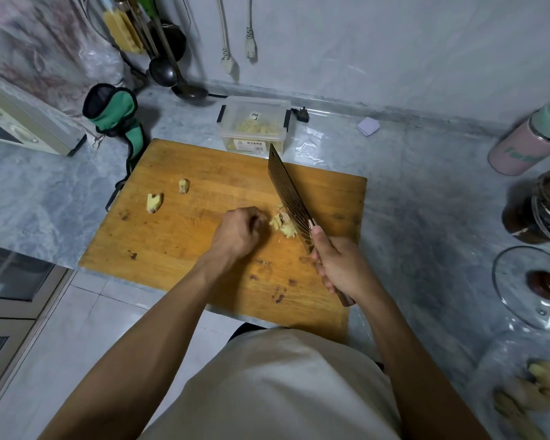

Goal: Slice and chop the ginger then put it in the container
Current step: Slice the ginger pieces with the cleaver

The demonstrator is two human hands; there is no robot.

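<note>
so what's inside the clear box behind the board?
The box holds pale yellow ginger strips, visible through its clear walls. The labels and hazy plastic hide how deep the pile goes.

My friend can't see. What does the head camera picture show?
A person's right hand holds a knife over ginger on a wooden cutting board, with the left hand beside it. A clear container sits behind the board.
</note>
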